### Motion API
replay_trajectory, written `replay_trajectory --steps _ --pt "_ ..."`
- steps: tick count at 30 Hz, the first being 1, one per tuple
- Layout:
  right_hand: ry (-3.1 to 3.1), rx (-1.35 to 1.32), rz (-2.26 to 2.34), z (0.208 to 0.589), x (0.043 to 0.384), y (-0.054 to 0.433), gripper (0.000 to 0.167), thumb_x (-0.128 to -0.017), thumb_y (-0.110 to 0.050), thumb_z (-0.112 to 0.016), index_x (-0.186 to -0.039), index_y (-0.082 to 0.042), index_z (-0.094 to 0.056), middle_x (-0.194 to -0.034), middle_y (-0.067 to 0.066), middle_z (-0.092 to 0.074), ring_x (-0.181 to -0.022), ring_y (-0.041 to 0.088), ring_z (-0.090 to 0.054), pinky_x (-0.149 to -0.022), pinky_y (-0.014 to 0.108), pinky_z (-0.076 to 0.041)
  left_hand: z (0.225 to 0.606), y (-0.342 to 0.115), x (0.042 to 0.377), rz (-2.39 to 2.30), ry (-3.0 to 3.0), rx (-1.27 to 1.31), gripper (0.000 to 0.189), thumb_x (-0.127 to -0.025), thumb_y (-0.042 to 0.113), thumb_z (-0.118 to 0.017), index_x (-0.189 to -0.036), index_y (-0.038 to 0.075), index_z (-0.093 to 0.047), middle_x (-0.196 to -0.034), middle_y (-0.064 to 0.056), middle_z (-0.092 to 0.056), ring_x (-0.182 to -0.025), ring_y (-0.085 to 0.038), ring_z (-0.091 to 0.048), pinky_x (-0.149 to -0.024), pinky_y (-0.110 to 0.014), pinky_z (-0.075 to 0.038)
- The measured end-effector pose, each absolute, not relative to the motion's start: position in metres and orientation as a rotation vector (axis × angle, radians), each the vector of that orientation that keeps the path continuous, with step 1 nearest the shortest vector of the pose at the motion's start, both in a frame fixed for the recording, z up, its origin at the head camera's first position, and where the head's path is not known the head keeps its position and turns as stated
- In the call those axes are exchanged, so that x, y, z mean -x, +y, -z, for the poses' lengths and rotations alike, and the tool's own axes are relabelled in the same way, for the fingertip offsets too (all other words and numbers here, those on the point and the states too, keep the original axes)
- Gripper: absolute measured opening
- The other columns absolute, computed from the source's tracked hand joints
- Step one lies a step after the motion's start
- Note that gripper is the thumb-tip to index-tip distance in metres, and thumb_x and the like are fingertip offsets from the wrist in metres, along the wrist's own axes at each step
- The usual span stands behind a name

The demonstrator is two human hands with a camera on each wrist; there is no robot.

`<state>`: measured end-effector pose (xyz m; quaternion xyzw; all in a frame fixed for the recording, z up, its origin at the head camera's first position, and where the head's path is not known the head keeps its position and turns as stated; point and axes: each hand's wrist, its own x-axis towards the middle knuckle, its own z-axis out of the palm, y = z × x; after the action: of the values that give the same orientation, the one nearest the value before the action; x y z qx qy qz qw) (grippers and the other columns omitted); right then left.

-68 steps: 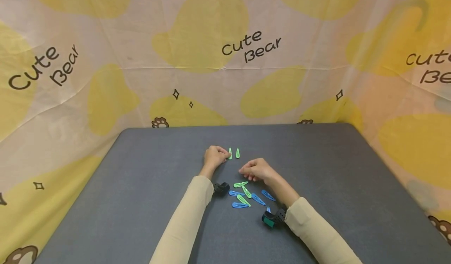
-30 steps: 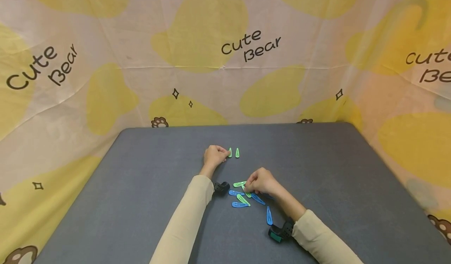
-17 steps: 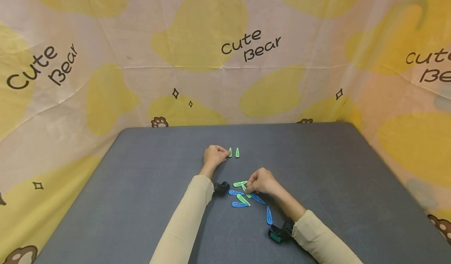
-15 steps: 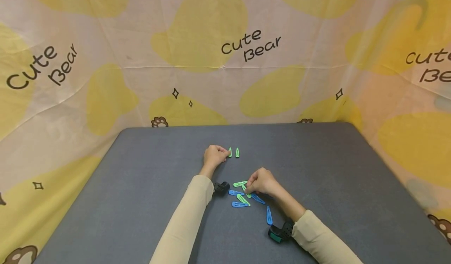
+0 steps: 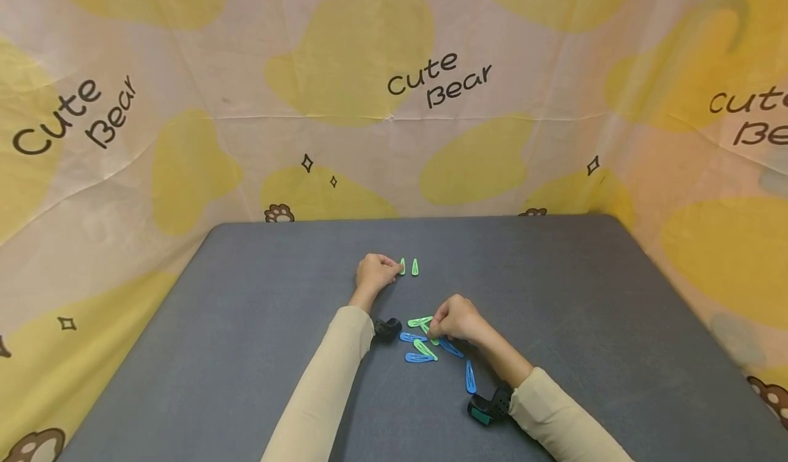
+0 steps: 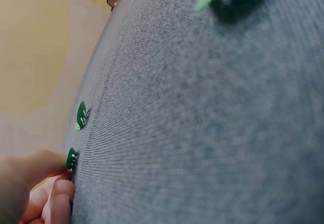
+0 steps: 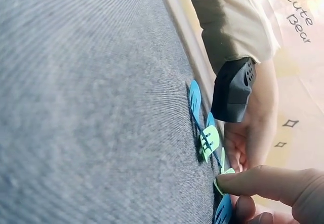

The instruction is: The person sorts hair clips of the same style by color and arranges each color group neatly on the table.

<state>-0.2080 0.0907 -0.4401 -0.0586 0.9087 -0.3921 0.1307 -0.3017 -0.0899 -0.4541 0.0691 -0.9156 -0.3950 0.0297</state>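
Note:
My left hand (image 5: 375, 272) pinches a small green hair clip (image 5: 403, 267) near the far side of the table. Thumb and fingers meet at its edge in the left wrist view, where that clip (image 6: 71, 158) stands out from the cloth. Just right of it lies a second green hair clip (image 5: 415, 267), parallel to the first. My right hand (image 5: 457, 317) is over the pile nearer to me, thumb and forefinger on a green hair clip (image 5: 434, 342). In the right wrist view the fingertips partly cover this clip (image 7: 229, 172).
Around the right hand lie another green clip (image 5: 420, 322), a green clip (image 5: 425, 350) crossing a blue one (image 5: 418, 358), and blue clips (image 5: 412, 337) (image 5: 452, 348). A separate blue clip (image 5: 470, 378) lies by the right wrist camera (image 5: 489, 407). A patterned curtain (image 5: 345, 72) hangs behind the grey table (image 5: 246, 352).
From above the pile, my right hand has come down towards me onto a green hair clip, uncovering the blue clip by its wrist. Over the last second both hands stay nearly still.

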Motion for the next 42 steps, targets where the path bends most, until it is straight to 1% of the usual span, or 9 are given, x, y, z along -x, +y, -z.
replay_trajectory --steps 6,13,19,25,35,39,42 --pt "2.587 0.239 1.188 0.441 0.211 0.094 0.012 -0.074 -0.007 -0.077 -0.066 0.001 -0.072 -0.051 -0.006 -0.055 -0.044 0.007 -0.045 -0.048 0.021 -0.036 0.453 -0.089 0.300 1.205 -2.816 -0.226 0.018 -0.080 0.027 -0.074 -0.074 0.009 -0.076 -0.060 -0.006 -0.070 -0.058 -0.015 -0.061 -0.063 -0.025 -0.042" --pt "2.462 0.288 1.271 0.439 0.217 0.099 0.015 -0.078 -0.007 -0.072 -0.070 0.005 -0.071 -0.051 -0.007 -0.052 -0.045 0.006 -0.044 -0.049 0.021 -0.036 0.453 -0.088 0.301 1.189 -2.818 -0.245 0.019 -0.081 0.027 -0.074 -0.074 0.010 -0.076 -0.061 -0.006 -0.071 -0.061 -0.016 -0.062 -0.063 -0.025 -0.041" --pt "2.390 0.211 1.328 0.437 0.221 0.102 0.015 -0.078 -0.010 -0.073 -0.072 0.004 -0.072 -0.050 -0.007 -0.051 -0.046 0.006 -0.043 -0.048 0.021 -0.033 0.453 -0.087 0.301 1.190 -2.822 -0.258 0.018 -0.081 0.027 -0.073 -0.074 0.010 -0.076 -0.061 -0.006 -0.071 -0.062 -0.017 -0.062 -0.062 -0.024 -0.041" --pt "2.333 0.123 1.372 0.439 0.227 0.105 0.014 -0.078 -0.012 -0.073 -0.075 0.002 -0.072 -0.052 -0.006 -0.051 -0.047 0.006 -0.042 -0.047 0.021 -0.033 0.454 -0.087 0.300 1.181 -2.815 -0.258 0.017 -0.080 0.026 -0.073 -0.073 0.010 -0.076 -0.059 -0.005 -0.070 -0.062 -0.017 -0.062 -0.063 -0.026 -0.043" --pt "2.310 0.120 1.391 0.439 0.238 0.110 0.018 -0.082 -0.015 -0.070 -0.079 0.003 -0.072 -0.056 -0.006 -0.053 -0.050 0.007 -0.044 -0.049 0.022 -0.034 0.454 -0.087 0.301 1.162 -2.822 -0.257 0.017 -0.080 0.026 -0.073 -0.074 0.010 -0.076 -0.061 -0.006 -0.071 -0.065 -0.019 -0.063 -0.061 -0.026 -0.042" --pt "2.299 0.063 1.417 0.440 0.241 0.110 0.017 -0.083 -0.015 -0.070 -0.084 0.002 -0.073 -0.056 -0.006 -0.054 -0.051 0.007 -0.043 -0.049 0.022 -0.034 0.455 -0.087 0.301 1.159 -2.823 -0.256 0.017 -0.080 0.025 -0.073 -0.075 0.010 -0.076 -0.062 -0.006 -0.072 -0.064 -0.018 -0.063 -0.061 -0.025 -0.041" --pt "2.290 0.031 1.441 0.440 0.244 0.110 0.017 -0.084 -0.015 -0.069 -0.088 0.002 -0.073 -0.056 -0.006 -0.053 -0.051 0.007 -0.043 -0.049 0.022 -0.033 0.455 -0.087 0.301 1.157 -2.822 -0.257 0.017 -0.080 0.026 -0.073 -0.075 0.010 -0.076 -0.063 -0.006 -0.072 -0.065 -0.019 -0.064 -0.062 -0.026 -0.043"
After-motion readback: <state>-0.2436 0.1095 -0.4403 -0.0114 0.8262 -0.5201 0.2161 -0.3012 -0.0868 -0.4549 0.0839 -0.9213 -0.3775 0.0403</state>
